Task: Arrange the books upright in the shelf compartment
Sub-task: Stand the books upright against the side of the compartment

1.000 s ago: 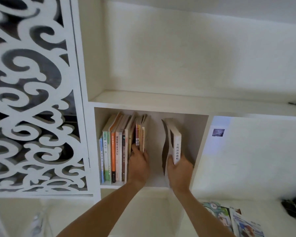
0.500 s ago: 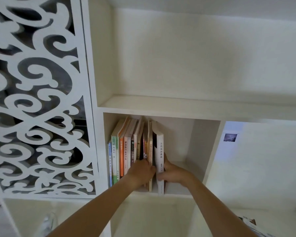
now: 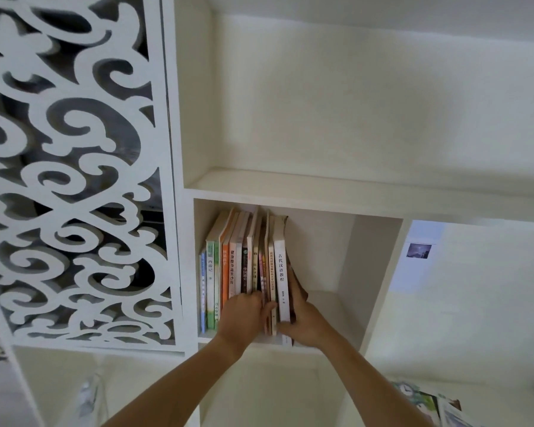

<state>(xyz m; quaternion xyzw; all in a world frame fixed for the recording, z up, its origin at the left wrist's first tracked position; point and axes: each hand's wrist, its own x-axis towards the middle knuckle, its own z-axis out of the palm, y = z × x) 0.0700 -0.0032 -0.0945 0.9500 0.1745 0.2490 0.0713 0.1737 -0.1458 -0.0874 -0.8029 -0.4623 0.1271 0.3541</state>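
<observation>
- I see the row of upright paperback books packed against the left wall of the white square shelf compartment, spines facing me; from about the middle out to 3 o'clock the compartment floor and back wall are bare, open room.
- The white-spined book with black Chinese lettering stands at the right end of the row, touching its tan neighbour and well apart from the right wall.
- My right hand grips that white-spined book low down: thumb on the spine side, fingers flat up its right cover; the book's bottom edge overhangs the shelf's front lip.
- My left hand is at 9 o'clock of the right one, fingers curled against the lower spines in the middle of the row. I cannot tell whether it pinches any one of them.
- Against half a second ago, the white-spined book sits a little deeper and closer to the row, and my left hand has slid slightly left along the spines.
- At 9 o'clock of the compartment stands a white carved scrollwork panel; at 12 o'clock a larger white shelf bay.
- At 5 o'clock, on a lower surface, lie colourful magazines, only partly in view.
</observation>
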